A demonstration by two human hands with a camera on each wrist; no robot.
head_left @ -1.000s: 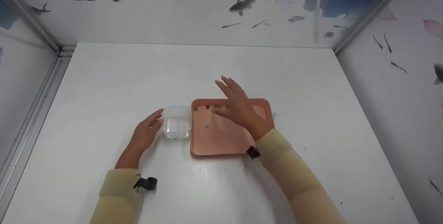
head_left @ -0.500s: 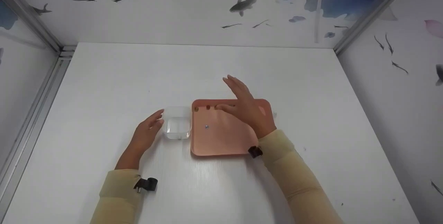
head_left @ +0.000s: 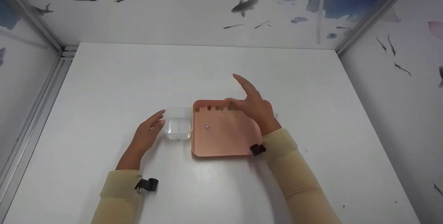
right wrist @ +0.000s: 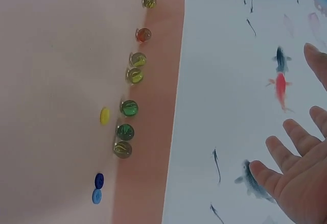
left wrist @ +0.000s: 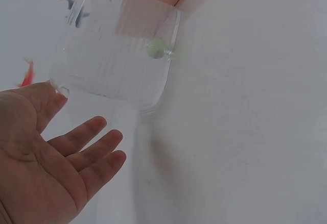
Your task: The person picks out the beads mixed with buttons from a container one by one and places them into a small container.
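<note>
My left hand [head_left: 147,134] is at the left side of a clear plastic box [head_left: 178,125], fingertips right at its edge. In the left wrist view its fingers [left wrist: 97,175] are spread, and a pale green round spot shows through the box. My right hand [head_left: 254,108], fingers extended, hovers over the right part of a salmon-pink tray [head_left: 225,148] and holds nothing visible. Along the tray's far edge lies a row of several glass marbles [right wrist: 130,107], in green, yellowish and red. Nearby are a small flat yellow piece [right wrist: 104,116] and two blue ones [right wrist: 99,180].
One tiny bluish piece [head_left: 207,127] lies in the tray's left half. Box and tray stand side by side on a white table [head_left: 138,71]. White panels with painted fish [head_left: 247,5] enclose the table at the back and sides.
My right hand has drifted right over the tray, uncovering more of the marbles at the far edge. My left hand and the box stay in place.
</note>
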